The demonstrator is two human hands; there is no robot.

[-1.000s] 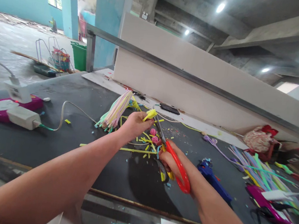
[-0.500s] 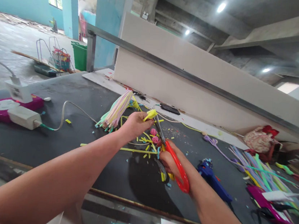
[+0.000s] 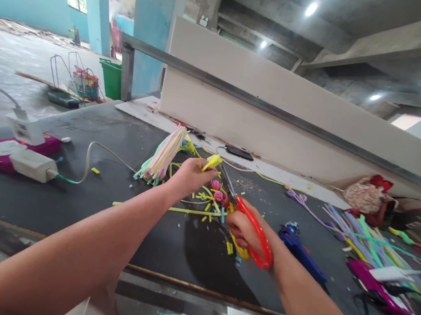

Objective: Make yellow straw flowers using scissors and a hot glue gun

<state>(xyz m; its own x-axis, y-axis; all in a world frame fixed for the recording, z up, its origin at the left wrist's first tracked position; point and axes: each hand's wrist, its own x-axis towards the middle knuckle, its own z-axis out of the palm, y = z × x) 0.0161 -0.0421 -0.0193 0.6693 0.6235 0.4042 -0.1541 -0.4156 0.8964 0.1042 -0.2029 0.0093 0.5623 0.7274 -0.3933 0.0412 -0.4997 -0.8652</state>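
Note:
My left hand (image 3: 195,176) is closed on a yellow pipe-cleaner piece (image 3: 213,162), its fuzzy bunched end showing beyond the fingertips. In my right hand (image 3: 245,229) is a pair of scissors (image 3: 253,231) with a red handle loop and a yellow one. Their metal blades point up and left, the tips close beside the yellow piece. Beneath the hands lie pink roses (image 3: 218,196) and scattered yellow and blue offcuts (image 3: 207,209). A long yellow pipe cleaner (image 3: 184,210) stretches across the table there. Left of my left hand is a bundle of pastel pipe cleaners (image 3: 162,157).
A blue glue gun (image 3: 302,253) lies right of my right arm. Beyond it are more pipe cleaners (image 3: 361,240) and a magenta power strip (image 3: 382,291). Another magenta strip with a white adapter (image 3: 35,164) sits left. A phone (image 3: 239,153) lies by the back panel.
My right hand and the scissors have drawn slightly right and down, away from the yellow piece. The thin yellow end that stuck out by the blades no longer shows. My left hand has barely moved.

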